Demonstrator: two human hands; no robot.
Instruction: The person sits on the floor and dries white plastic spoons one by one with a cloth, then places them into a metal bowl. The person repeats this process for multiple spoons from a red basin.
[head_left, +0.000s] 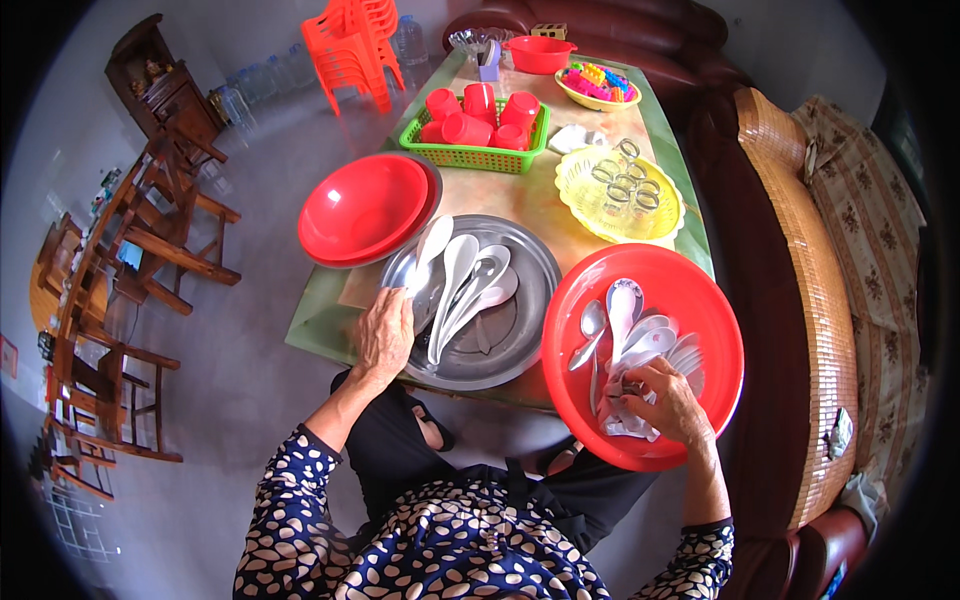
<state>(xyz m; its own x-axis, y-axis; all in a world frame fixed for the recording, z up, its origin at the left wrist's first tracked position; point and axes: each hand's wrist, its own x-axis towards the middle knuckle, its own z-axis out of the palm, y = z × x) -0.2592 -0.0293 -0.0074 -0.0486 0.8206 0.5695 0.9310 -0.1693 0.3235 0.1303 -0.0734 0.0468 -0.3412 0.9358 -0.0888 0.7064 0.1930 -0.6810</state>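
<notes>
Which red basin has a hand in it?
The near-right red basin: the right hand is among its cutlery. The left red basin and the far handled red basin have none.

No text, label, brand, number or sign can be read. A small red-edged panel (8, 357) on the wall at the far left is too small to make out, as are any markings on the little yellowish box (549, 31) beyond the far end of the surface (322, 318) and on the small packet (840, 436) lying on the woven seat cover (800, 380) at right.
</notes>
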